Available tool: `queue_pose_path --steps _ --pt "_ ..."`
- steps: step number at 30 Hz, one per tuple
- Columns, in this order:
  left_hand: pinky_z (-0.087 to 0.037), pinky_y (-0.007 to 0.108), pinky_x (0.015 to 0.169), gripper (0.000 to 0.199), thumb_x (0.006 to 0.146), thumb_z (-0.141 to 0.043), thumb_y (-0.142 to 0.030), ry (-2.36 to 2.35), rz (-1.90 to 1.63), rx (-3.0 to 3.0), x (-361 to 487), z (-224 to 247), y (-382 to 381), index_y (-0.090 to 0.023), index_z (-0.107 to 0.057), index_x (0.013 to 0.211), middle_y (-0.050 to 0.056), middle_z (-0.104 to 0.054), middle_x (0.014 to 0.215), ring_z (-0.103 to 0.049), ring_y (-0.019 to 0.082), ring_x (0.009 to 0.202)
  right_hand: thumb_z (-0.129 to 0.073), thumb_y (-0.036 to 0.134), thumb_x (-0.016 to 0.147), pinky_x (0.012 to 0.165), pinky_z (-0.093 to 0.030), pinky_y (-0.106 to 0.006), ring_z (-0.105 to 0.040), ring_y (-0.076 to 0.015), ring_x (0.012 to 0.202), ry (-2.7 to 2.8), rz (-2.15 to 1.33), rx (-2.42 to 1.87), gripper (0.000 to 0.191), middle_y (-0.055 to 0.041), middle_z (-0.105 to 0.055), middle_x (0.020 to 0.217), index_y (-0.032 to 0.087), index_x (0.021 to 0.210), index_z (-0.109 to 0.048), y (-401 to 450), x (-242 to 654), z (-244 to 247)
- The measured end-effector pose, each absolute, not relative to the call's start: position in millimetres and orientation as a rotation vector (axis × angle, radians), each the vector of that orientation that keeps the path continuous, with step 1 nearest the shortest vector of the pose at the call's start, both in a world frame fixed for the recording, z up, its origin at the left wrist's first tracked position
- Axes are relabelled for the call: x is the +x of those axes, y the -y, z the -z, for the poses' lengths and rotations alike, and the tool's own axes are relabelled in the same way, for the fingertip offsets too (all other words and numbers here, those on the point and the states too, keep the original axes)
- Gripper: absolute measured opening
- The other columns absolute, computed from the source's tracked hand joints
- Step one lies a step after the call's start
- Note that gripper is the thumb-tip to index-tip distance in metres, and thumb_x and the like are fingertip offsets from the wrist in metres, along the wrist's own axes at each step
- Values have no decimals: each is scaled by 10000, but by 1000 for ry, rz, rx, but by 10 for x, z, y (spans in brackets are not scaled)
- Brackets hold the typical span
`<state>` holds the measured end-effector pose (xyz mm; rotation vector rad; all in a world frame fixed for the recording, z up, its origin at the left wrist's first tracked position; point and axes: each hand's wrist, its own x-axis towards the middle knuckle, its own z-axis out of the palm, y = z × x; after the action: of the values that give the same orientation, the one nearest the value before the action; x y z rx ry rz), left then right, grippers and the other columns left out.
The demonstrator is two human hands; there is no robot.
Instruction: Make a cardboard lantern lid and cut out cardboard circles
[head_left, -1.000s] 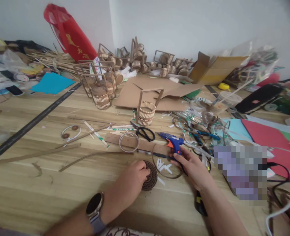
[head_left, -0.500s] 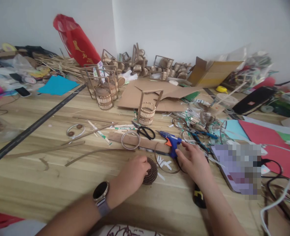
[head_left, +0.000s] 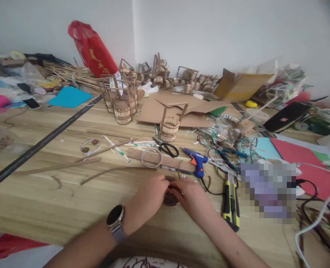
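Note:
A round, dark brown coiled disc [head_left: 171,199] lies on the table in front of me, its upper part covered by my fingers. My left hand [head_left: 153,190], below a wrist with a watch [head_left: 115,216], is closed with its fingertips at the coil's upper left. From the other side, my right hand [head_left: 192,194] pinches at the coil's top, its fingertips meeting those of the left. What exactly lies between the fingertips is hidden. Up and to the right, a blue glue gun [head_left: 199,162] rests on its side, untouched.
A yellow-black utility knife [head_left: 231,204] lies right of my right hand. Beyond the coil are a pale ring [head_left: 152,158], black scissors [head_left: 169,150] and a small slatted bucket [head_left: 170,128]. Cardboard [head_left: 154,111] and several more buckets stand behind. Brown strips [head_left: 111,172] lie at left.
My right hand has left the glue gun and come left to the coil, closing beside my left hand. The utility knife is now uncovered. My left hand stays at the coil.

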<state>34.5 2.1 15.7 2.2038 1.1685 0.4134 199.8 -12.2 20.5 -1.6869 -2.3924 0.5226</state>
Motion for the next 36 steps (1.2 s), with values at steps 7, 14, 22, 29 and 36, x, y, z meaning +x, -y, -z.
queue_pose_path --steps 7,14,22,29,36 --pt "-483 330 777 334 906 -387 -16 -1215 -368 2230 433 -57 -15 -148 -679 813 96 -701 902 -634 226 824 -634 59 858 760 -485 -314 -699 -266 868 2407 -548 -1737 154 -95 -771 841 153 840 -755 89 1979 -151" --pt "-467 314 753 320 883 -397 -2 -1209 -419 2206 426 -33 -19 -158 -659 787 82 -691 879 -622 216 799 -620 33 861 792 -495 -323 -692 -267 902 2402 -556 -1738 171 -105 -766 875 146 834 -746 103 1961 -133" --pt "-467 344 779 290 885 -441 -62 -1162 -526 2112 396 24 -17 -164 -685 764 99 -698 878 -625 239 824 -620 60 877 849 -498 -350 -695 -273 914 2367 -543 -1733 156 -109 -766 888 144 856 -750 138 1955 -128" --pt "-443 407 914 221 854 -542 -163 -1250 -744 1829 202 -44 -100 -160 -728 971 127 -697 1025 -621 281 981 -685 116 848 746 -507 -352 -670 -274 849 2335 -506 -1676 116 -122 -724 888 116 948 -744 161 1964 -116" --pt "-544 398 737 461 792 -661 -467 -1104 -783 1328 103 -8 -166 -125 -680 1100 143 -747 986 -696 299 884 -637 104 851 749 -514 -368 -615 -260 850 2350 -397 -1288 267 -91 -663 859 174 1091 -730 155 2093 -229"
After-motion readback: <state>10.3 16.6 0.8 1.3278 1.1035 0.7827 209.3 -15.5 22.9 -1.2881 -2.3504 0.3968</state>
